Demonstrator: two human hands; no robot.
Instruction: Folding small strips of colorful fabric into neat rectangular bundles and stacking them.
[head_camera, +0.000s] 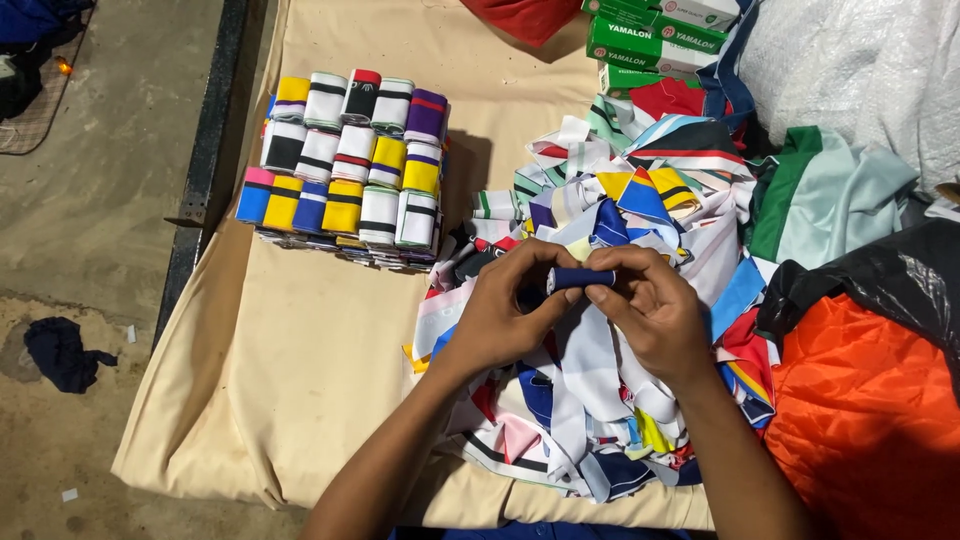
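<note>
Head view shows the left hand and right hand together pinching a small dark blue fabric roll above a heap of loose coloured strips; finished rolls sit stacked on the beige cloth to the left.

**A Desk Full of Cloth**

The desk has a tan cloth pulled over it, hanging down at the near edge. On the far left part sit tidy rows of folded striped bands, packed side by side. Just right of them lies a big messy heap of loose cloth strips in many colours. At the far end lie green boxes. An orange bag rests on the right.
</note>
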